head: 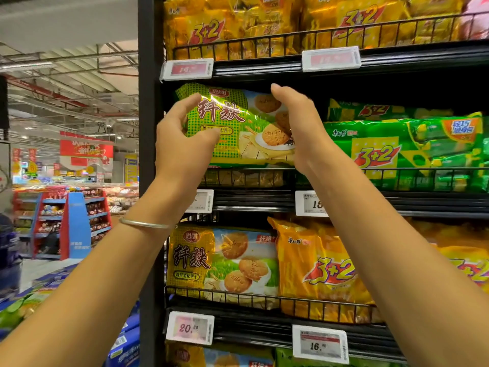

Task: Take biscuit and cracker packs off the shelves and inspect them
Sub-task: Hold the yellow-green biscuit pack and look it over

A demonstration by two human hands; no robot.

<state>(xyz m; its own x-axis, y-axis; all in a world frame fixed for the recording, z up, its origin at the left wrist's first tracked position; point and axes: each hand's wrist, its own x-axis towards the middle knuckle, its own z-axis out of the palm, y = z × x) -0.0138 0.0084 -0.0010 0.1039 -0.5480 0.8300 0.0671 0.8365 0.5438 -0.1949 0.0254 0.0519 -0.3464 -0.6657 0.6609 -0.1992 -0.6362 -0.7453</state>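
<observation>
You hold the green biscuit pack at the centre of the frame, its lower edge just above the middle shelf's wire rail. Your left hand grasps the pack's left end, thumb pressed on the front face. Your right hand clasps the right end; its fingers seem to wrap behind the wrapper, out of sight. A thin bangle circles your left wrist. Lower down, a yellow biscuit pack stands beside an orange pack.
</observation>
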